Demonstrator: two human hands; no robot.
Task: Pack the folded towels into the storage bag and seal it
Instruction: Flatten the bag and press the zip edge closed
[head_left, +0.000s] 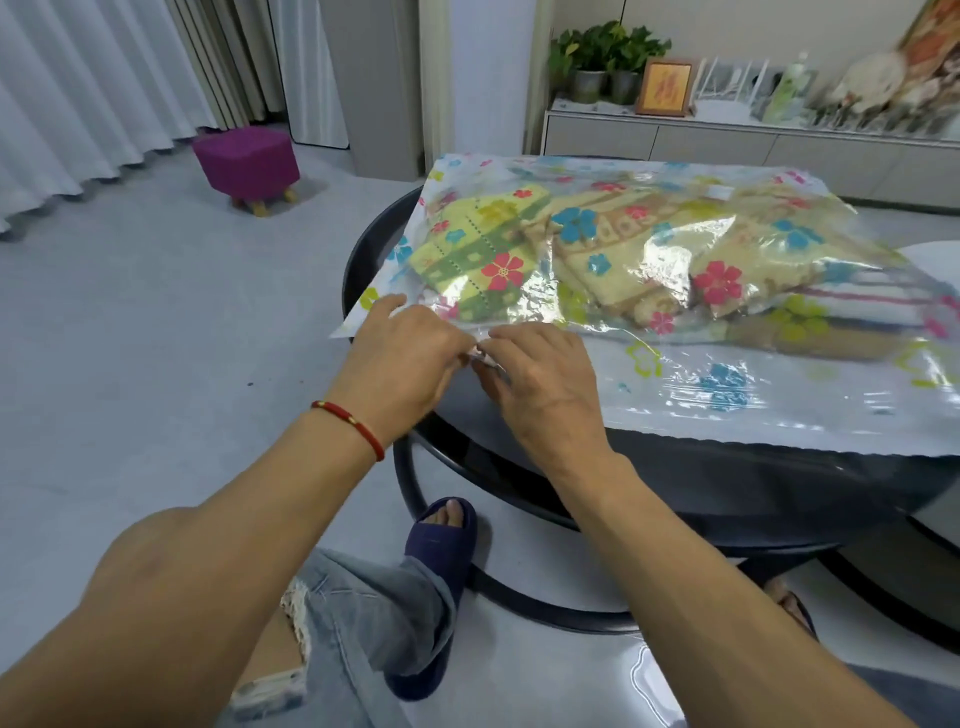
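Nearest the camera, the left hand (402, 358) and the right hand (540, 376) meet at the near-left edge of the storage bag (779, 384), fingertips together on a small pale piece at the seal line; it looks like a slider clip, though it is too small to tell for sure. Both hands have curled fingers pinching at that spot, the left one also holding down the bag's corner. The bag lies flat on the round dark bench (727, 478), its long axis running left to right across the view, so the unsealed strip stretches away to the right of the hands. The right hand sits on the side toward that open run and seems better placed to travel along it, while the left hand can anchor the corner. Farther in, past the seal line, the folded towels (597, 244) already lie inside the bag, side by side under the clear flowered plastic. Judging by this, packing is done and sealing is just starting at the bag's left end; the coming move calls for a steady pull rightward along the edge.
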